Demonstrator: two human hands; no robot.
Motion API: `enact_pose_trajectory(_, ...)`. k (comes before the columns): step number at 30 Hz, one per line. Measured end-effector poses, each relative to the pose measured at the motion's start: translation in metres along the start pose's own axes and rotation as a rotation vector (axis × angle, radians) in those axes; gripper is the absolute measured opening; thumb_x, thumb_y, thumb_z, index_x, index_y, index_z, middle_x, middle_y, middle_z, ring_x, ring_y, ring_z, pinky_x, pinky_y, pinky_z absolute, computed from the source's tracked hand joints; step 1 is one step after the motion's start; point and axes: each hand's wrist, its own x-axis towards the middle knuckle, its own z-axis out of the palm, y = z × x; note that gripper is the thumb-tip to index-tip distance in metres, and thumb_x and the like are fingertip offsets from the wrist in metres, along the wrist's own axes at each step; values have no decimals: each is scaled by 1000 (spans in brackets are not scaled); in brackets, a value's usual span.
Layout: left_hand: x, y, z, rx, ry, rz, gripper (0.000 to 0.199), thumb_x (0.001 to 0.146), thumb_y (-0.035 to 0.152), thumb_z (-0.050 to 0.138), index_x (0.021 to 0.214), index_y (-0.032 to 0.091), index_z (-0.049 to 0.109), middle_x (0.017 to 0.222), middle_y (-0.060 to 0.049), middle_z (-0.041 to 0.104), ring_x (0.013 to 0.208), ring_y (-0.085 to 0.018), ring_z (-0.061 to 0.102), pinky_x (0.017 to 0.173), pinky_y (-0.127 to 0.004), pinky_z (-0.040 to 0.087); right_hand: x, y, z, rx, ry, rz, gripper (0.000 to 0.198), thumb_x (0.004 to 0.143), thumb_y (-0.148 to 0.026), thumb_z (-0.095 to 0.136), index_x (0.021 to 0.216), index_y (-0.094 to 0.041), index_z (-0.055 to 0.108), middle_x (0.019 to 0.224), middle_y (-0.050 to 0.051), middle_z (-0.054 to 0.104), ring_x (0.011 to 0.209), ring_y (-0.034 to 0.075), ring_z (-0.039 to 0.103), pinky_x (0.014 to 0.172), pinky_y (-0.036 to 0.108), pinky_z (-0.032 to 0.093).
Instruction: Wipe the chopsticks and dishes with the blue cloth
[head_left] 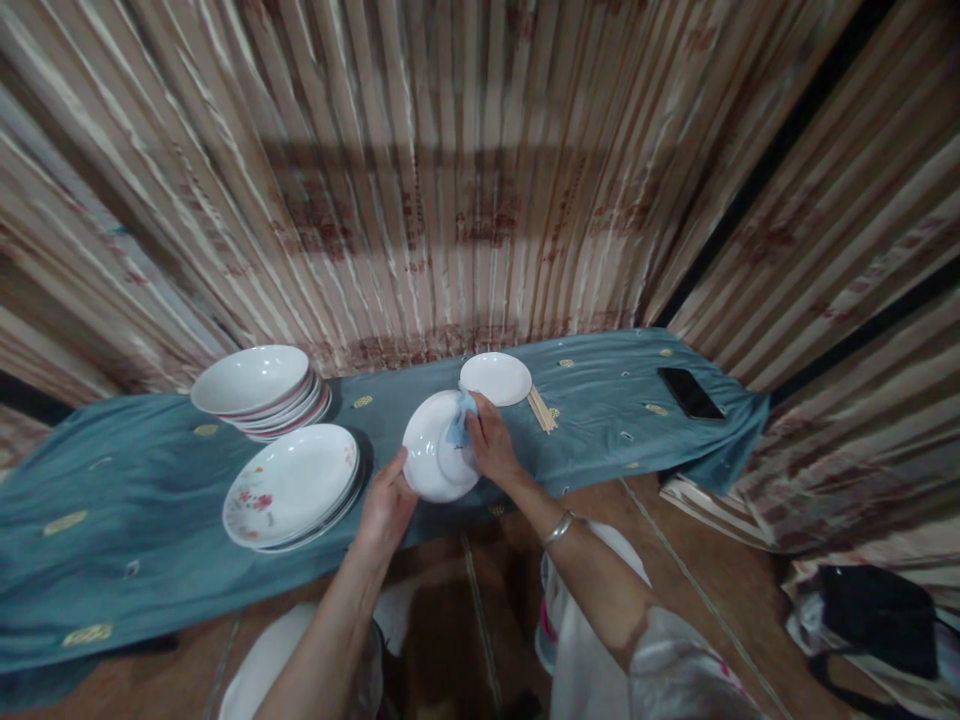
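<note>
A white plate point(431, 450) is held up over the front edge of the table, its underside with the raised foot ring facing me. My left hand point(388, 500) grips its left rim, thumb on the near face. Against the right part of the plate, my right hand point(489, 438) presses a light blue cloth point(460, 420), fingers closed on it. Just beyond, a small white plate point(496, 378) lies on the table, with several wooden chopsticks point(541, 410) beside it. To the left sits a stack of flower-patterned plates point(296, 485).
A stack of white bowls point(255, 385) stands at the back left of the table, which has a blue-green tablecloth point(600, 400). A black phone point(690, 392) lies at the right end. Curtains point(465, 180) hang behind. A black bag point(877, 615) is at the lower right.
</note>
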Motion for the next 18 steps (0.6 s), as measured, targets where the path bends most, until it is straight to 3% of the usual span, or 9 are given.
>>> enact_pose_trajectory(11, 2, 7, 2, -35, 137, -96, 35, 89, 21, 43, 115, 4, 59, 93, -15, 73, 104, -27, 63, 93, -40, 48, -31, 20, 26, -65, -47, 162, 48, 93, -34, 31, 136, -13, 40, 134, 16, 49, 128, 24, 42, 107, 46, 34)
enact_pose_trajectory(18, 18, 2, -21, -43, 125, -116, 35, 84, 23, 54, 115, 9, 59, 100, -14, 71, 103, -28, 63, 89, -40, 50, -50, 15, 34, -187, -141, 238, 56, 93, -37, 31, 139, -5, 34, 139, 21, 41, 134, 25, 34, 108, 46, 33)
